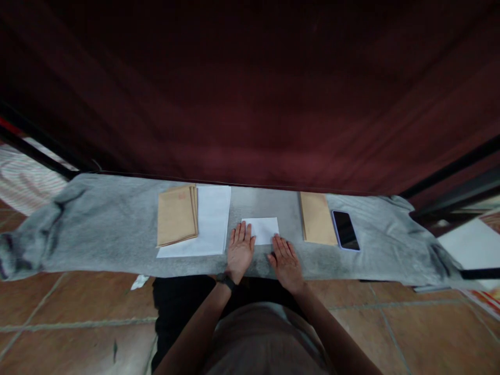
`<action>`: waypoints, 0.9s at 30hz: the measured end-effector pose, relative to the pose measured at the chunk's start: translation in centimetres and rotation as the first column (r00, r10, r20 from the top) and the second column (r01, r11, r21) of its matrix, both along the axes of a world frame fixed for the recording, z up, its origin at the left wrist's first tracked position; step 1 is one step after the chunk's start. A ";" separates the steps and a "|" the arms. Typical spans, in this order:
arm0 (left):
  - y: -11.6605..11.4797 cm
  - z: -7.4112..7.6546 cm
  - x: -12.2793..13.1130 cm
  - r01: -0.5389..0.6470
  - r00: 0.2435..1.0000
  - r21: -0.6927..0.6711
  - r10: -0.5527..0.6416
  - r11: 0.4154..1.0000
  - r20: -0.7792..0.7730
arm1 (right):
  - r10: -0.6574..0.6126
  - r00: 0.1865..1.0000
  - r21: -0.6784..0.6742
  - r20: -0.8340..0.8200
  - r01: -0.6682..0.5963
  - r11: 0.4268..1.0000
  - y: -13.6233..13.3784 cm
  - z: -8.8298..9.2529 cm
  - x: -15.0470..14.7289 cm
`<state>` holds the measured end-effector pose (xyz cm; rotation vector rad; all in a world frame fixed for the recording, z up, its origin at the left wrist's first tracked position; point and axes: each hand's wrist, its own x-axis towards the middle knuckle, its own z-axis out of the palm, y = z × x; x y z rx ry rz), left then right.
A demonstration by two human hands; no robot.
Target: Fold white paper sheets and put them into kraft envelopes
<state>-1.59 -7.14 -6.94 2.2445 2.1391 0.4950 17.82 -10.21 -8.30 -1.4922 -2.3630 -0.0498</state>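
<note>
A small white sheet of paper, possibly folded, lies flat on the grey cloth in front of me. My left hand rests open, palm down, with its fingertips at the paper's left edge. On the other side, my right hand is also palm down, fingers stretched out, touching the lower right corner. To the left, larger white sheets lie partly under a stack of brown envelopes. More brown envelopes sit right of my right hand.
A phone with a pale purple edge lies beside the right-hand envelopes. The grey cloth covers a long narrow surface. Behind it rises a dark red panel. A white scrap lies on the tiled floor.
</note>
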 end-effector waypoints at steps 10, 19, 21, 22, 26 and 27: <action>-4.5 0.2 3.2 0.251 0.968 -0.016 -0.251 0.968 0.004 | -0.013 1.000 -0.016 0.022 0.013 1.000 -0.1 0.3 -0.2; -5.9 0.1 0.9 0.134 0.989 -0.025 -0.135 0.991 -0.053 | -0.005 1.000 -0.016 0.022 0.005 1.000 0.0 0.1 -0.1; -6.2 0.1 0.6 0.102 0.993 -0.021 -0.103 0.995 -0.055 | -0.007 1.000 -0.014 0.014 0.008 1.000 0.0 0.1 -0.1; -6.2 0.0 0.5 0.093 0.994 -0.021 -0.094 0.995 -0.055 | -0.010 1.000 -0.013 0.008 0.010 1.000 0.0 0.0 -0.1; -5.9 0.0 0.8 0.077 0.996 -0.017 -0.078 0.997 -0.046 | -0.011 1.000 -0.011 -0.014 0.011 1.000 0.0 0.0 -0.1; -5.7 0.1 0.9 0.076 0.996 -0.015 -0.077 0.997 -0.043 | -0.009 1.000 -0.010 -0.017 0.008 1.000 0.0 0.0 -0.1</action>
